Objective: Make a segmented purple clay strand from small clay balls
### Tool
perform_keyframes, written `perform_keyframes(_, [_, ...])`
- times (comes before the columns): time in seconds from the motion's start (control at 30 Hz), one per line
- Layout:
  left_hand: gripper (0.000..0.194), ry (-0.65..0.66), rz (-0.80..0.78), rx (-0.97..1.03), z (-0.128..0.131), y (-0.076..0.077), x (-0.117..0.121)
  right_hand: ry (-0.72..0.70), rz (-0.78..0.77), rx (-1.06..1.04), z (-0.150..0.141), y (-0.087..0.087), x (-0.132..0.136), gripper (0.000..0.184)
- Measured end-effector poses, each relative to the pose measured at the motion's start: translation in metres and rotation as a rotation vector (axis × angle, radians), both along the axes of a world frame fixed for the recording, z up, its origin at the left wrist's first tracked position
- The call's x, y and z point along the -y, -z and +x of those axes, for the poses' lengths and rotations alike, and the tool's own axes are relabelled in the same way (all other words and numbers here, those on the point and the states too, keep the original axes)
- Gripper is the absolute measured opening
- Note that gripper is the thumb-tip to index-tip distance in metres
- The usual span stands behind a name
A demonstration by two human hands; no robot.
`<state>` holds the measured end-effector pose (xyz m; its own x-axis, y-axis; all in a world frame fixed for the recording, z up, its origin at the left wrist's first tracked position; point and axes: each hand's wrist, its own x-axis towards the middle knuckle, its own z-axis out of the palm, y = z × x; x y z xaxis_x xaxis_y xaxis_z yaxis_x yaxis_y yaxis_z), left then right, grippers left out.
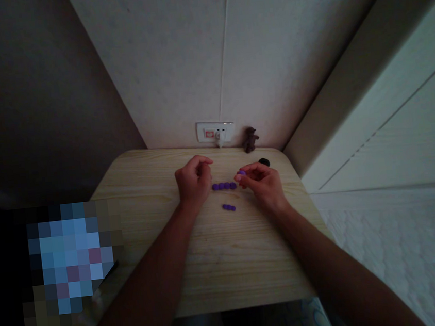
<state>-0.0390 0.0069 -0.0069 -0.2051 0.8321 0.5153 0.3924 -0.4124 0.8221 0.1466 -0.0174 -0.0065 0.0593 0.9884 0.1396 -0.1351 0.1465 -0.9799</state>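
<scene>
On a light wooden table (220, 266) lies a row of several small purple beads (223, 186) between my hands. A shorter purple piece (229, 207) lies a little nearer to me. My right hand (261, 181) pinches one purple bead (241, 173) between thumb and fingertips, just right of the row. My left hand (193, 181) is curled at the row's left end, fingers bent inward; whether it holds anything is hidden.
A white wall socket (215, 131) with a plug sits at the table's back edge. A small brown figure (250, 139) and a dark round object (264, 162) stand at the back right. A blurred patch covers the table's left side. A white bed surface (405, 247) lies right.
</scene>
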Motion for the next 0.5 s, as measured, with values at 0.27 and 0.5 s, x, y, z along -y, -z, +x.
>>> perform_keyframes(0.27, [0.02,-0.002,-0.003,0.004,0.0,-0.0001,0.0,-0.08,-0.048,-0.086,0.0008,0.0023,-0.0005,0.036])
perform_keyframes(0.5, [0.02,0.0,-0.013,0.004,0.0,0.0002,-0.0003,-0.136,-0.072,-0.222,0.0037,0.003,-0.0025,0.025])
